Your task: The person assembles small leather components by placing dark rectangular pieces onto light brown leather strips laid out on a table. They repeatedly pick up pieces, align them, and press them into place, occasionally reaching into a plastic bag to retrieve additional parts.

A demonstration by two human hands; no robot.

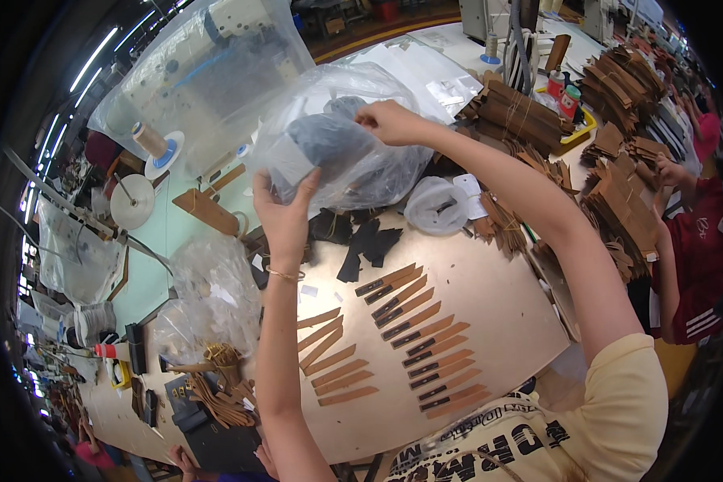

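Observation:
Both my hands are on a large clear plastic bag (402, 173) at the far side of the table. A grey-blue bundle (329, 140) shows inside it, with a whitish piece at its left end. My left hand (285, 207) grips the bag's near left side, thumb and fingers apart around it. At the bag's upper right, my right hand (390, 123) pinches the plastic with bent fingers; the fingertips are partly hidden. Nearer me lie a row of brown leather strips with dark ends (430, 347) and a shorter row of plain brown strips (341, 376).
Black scraps (369, 245) and a roll of clear plastic (436, 205) lie just below the bag. Bundled brown leather pieces (510, 116) crowd the right. Thread cones (151, 140) and a crumpled plastic bag (213, 281) are on the left. A co-worker in a maroon top (699, 257) stands at right.

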